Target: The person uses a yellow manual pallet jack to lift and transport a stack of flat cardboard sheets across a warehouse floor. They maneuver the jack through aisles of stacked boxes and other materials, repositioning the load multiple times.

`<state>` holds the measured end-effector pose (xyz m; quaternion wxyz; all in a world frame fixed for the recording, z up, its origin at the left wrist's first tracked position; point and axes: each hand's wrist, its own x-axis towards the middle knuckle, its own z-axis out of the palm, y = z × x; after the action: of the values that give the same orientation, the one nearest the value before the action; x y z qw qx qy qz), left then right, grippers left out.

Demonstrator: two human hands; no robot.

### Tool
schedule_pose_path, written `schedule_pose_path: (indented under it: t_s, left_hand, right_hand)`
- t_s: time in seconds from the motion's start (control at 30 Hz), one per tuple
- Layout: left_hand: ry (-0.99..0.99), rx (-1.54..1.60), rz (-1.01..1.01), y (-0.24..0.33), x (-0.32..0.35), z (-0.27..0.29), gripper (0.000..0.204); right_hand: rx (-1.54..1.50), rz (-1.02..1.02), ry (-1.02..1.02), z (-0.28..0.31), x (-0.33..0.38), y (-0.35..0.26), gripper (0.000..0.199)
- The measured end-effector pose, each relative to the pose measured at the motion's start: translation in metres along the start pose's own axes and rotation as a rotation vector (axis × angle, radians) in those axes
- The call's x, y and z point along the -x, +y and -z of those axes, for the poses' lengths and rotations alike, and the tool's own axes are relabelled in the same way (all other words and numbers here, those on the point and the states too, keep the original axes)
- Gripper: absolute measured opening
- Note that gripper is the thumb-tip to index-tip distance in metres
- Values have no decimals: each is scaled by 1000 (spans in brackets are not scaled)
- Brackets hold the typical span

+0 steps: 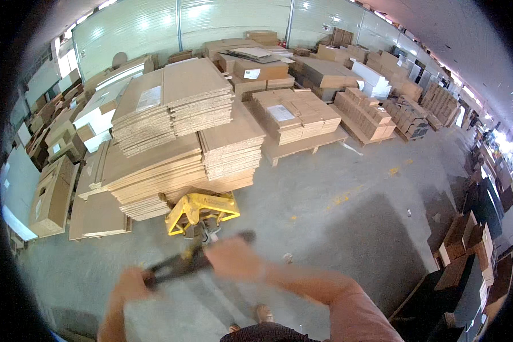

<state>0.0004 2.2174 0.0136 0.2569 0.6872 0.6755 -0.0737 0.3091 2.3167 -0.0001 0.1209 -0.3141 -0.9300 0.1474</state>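
Observation:
Both my hands are closed around the dark handle [179, 267] of a yellow pallet jack [195, 206]. My left hand [132, 283] grips its left end, and my right hand [233, 258] holds it nearer the right end. Hands and handle are smeared by motion. Just beyond the jack's yellow frame rises a tall load of stacked brown boards [154, 171], with more board stacks [196, 85] on top; a white sheet [149, 98] lies on one. The jack's forks are hidden under the load.
Beyond to the right, a pallet [273, 149] carries cut boards, with several more board stacks [365, 117] behind it. A long brown carton [52, 196] stands at the left. Leaning panels [456, 296] line the right side. Grey concrete floor [325, 211] runs between.

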Motion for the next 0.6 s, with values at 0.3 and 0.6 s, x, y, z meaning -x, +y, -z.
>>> schedule_pose_path:
  t_s: [0.3,0.6]
  left_hand:
    - [-341,-292,76,37,68,-187,45]
    - [32,-87,-93,28,14,-13,42]
  right_hand:
    - [-13,-77,-173,-127,148,-35,13]
    - [117,-160,-32,-15,24,-24,14]
